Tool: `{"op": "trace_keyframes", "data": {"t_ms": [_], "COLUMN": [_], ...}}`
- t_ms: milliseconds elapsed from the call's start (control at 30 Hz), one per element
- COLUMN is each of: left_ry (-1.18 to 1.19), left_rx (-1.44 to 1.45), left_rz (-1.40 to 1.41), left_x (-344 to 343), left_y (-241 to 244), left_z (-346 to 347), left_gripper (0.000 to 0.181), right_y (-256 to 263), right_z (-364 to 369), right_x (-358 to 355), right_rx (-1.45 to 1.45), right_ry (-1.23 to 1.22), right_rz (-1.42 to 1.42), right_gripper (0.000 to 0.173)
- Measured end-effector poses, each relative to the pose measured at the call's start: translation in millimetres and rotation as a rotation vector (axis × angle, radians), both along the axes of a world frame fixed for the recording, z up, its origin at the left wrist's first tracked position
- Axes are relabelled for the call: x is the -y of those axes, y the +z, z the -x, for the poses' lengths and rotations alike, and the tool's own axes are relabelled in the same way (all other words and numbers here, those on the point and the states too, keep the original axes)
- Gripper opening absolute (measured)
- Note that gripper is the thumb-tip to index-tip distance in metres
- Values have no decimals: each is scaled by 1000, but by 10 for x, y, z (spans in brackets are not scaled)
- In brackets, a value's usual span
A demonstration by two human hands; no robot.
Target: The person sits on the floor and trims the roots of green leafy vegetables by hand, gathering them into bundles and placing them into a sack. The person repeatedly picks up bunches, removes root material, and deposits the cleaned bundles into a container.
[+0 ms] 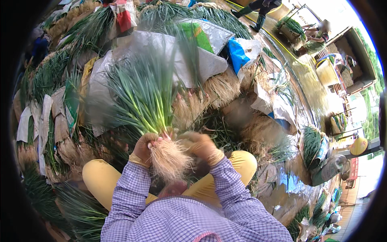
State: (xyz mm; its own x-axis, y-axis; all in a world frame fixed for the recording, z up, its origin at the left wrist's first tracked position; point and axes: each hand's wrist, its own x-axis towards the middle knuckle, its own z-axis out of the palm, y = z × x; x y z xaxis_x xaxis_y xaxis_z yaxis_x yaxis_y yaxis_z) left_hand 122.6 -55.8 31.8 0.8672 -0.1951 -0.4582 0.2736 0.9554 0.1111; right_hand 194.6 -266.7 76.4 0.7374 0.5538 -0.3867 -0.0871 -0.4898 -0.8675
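My left hand (143, 148), in a tan glove, is closed around the base of a bunch of green onions (151, 99). The long green leaves fan upward and away from me, and the pale, stringy roots (170, 160) hang towards my lap. Beside the bunch on the right is my right hand (198, 144), also gloved, with its fingers curled and blurred. Whether those fingers pinch a stalk or root cannot be made out. Loose green leaves (214, 125) lie in the shade just beyond my right hand.
Heaped green onions with roots (223, 87) surround me, partly under white sacking (148, 45). Wet ground (284, 184) lies to my right. Farther right, a person (317, 36) is beside a loaded cart (291, 30). Another person in boots (257, 12) stands at the top.
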Motion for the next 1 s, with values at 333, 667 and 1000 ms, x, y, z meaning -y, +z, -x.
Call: {"op": "trace_keyframes", "data": {"t_ms": [333, 667, 1000], "left_ry": [61, -61, 58], "left_rx": [-27, 179, 348], "left_rz": [-183, 64, -23], "left_x": [-29, -71, -129], "left_y": [50, 99, -50], "left_z": [210, 289, 432], "left_gripper": [19, 51, 43], "right_y": [-266, 66, 60], "right_z": [-271, -413, 7], "right_x": [-634, -735, -701], "right_rx": [886, 18, 557], "right_ry": [313, -211, -8], "right_rz": [320, -187, -59], "right_gripper": [26, 43, 19]}}
